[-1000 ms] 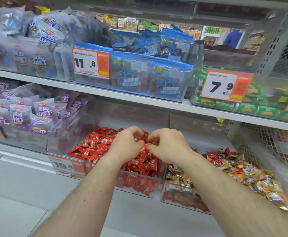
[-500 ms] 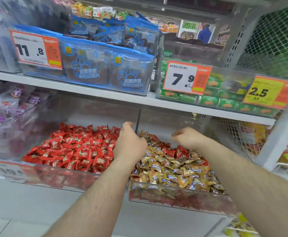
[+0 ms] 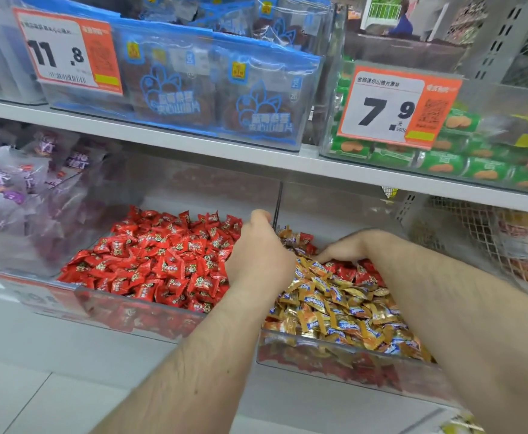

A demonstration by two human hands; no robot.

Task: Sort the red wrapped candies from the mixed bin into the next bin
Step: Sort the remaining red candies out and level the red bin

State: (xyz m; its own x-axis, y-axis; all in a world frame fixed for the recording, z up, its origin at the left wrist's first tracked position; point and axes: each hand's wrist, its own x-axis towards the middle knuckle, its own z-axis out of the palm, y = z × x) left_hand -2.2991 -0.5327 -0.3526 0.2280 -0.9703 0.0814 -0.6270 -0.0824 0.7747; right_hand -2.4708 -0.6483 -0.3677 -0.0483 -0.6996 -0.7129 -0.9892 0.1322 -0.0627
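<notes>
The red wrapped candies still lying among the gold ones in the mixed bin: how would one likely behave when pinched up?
Probably light and easy to lift: each red wrapped candy is small beside the right hand. The glossy wrapper looks slippery, so a grip on a crimped end may hold better. Loosely heaped gold candies would likely slide as one is pulled out.

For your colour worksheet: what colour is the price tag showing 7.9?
White with an orange border, black digits: the price tag, head view.
</notes>
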